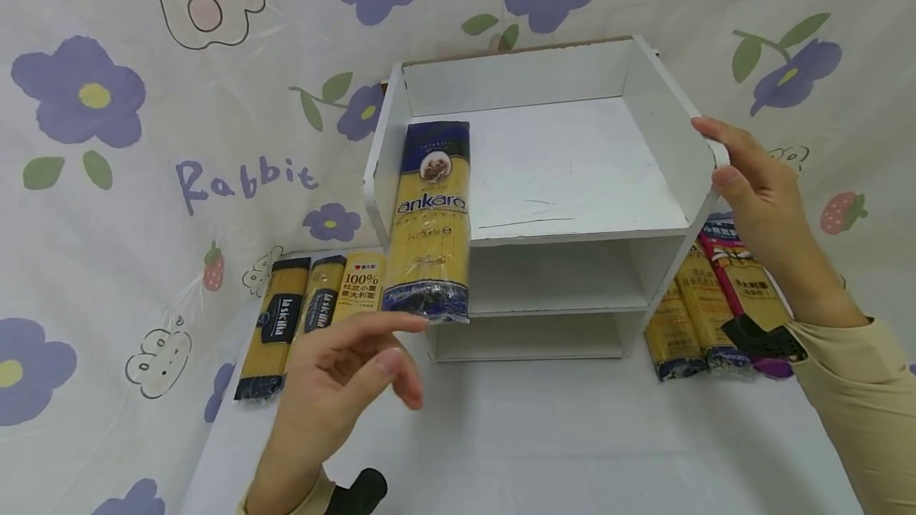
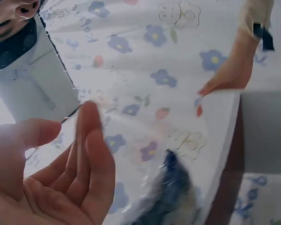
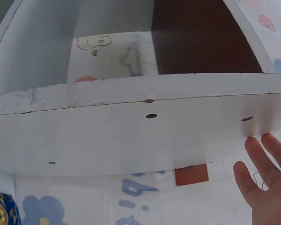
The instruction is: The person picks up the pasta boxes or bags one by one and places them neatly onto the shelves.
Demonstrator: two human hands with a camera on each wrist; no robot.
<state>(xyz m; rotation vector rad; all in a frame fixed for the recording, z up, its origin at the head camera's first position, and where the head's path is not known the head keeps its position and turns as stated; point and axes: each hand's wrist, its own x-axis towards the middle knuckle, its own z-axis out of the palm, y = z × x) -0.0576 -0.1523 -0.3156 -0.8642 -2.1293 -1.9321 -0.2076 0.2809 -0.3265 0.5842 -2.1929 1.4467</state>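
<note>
"How far along does it look?"

"Partway, I'd judge. One long, clear-wrapped pack of yellow spaghetti with dark blue ends [image 1: 432,221] lies face up on the top tier of the white board shelf unit [image 1: 572,173], along its left wall."

"All the way in?"

"No. Its near end juts past the front edge, so seating it fully looks like what is left for that pack."

"Is the left hand gripping it?"

"No. The left hand [image 1: 343,388] is just below the jutting end, thumb and fingers apart, nothing between them. Its index fingertip comes right up to the wrapper in the head view; I can't tell whether they touch."

"And the right?"

"The right hand [image 1: 762,205] rests at the unit's white right side panel [image 1: 658,141], index finger and thumb at the edge. The right wrist view shows its fingers extended, not clamped round anything. It seems to be steadying the unit."

"Other packs?"

"Two yellow spaghetti packs with black bands [image 1: 275,340] and a plainer yellow pack [image 1: 360,288] lie left of the unit on the white tabletop [image 1: 537,435]. Several more yellow packs [image 1: 701,316], one pink-edged, lie on its right. If those belong up there too, most of the loading remains."
</note>
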